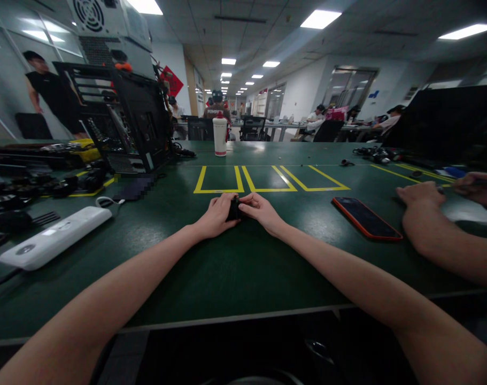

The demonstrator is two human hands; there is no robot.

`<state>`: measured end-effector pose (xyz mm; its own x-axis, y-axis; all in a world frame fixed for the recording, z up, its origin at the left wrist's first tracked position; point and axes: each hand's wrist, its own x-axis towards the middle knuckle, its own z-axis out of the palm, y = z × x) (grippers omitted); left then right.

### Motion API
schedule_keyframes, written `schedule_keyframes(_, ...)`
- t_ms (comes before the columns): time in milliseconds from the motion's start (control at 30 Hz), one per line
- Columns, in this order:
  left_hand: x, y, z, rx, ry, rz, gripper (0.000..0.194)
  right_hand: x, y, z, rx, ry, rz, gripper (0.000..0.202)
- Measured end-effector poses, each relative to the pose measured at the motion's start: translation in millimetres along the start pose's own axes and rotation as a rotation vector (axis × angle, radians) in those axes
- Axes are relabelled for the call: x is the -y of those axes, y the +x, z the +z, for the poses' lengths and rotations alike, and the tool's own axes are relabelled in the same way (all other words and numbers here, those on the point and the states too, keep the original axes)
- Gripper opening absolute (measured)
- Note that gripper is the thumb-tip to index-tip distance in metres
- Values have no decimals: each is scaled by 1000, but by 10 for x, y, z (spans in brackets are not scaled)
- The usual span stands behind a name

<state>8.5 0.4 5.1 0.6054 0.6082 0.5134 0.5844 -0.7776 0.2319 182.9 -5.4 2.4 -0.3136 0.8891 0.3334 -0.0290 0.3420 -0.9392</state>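
Near the middle of the green table (211,278), my left hand (218,216) is closed around a small black object (233,208), whose kind I cannot make out. My right hand (261,209) meets it from the other side, thumb and fingers pinched at the object's right edge. Fingers cover most of the object. Just beyond both hands, yellow tape outlines (267,188) mark the tabletop.
A white power strip (59,235) lies at left, below an open black computer case (126,117). A white cup (219,137) stands farther back. To the right are an orange-edged phone (365,218) and another person's hands (422,195).
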Motion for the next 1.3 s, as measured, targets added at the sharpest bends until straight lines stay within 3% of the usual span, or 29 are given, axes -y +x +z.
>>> schedule_keyframes(267, 0, -9, -1, -3, 9, 7, 57, -25, 16, -18, 27, 65, 44, 34)
schedule_keyframes(433, -5, -11, -19, 12, -3, 3, 56, 7, -28, -6, 69, 88, -7, 37)
schedule_keyframes(633, -4, -7, -10, -1, -19, -6, 55, 7, -3, 12, -3, -4, -12, 23)
schedule_keyframes(767, -12, -6, -17, 2, -23, -6, 55, -19, 25, 5, -31, -10, 29, 29)
schedule_keyframes(1033, 6, -10, 3, -3, -12, -2, 57, 1, -26, -4, 71, 77, -13, 38)
schedule_keyframes(1300, -1, -3, 2, -4, -22, -5, 56, 14, -2, 19, -1, 10, -29, 26)
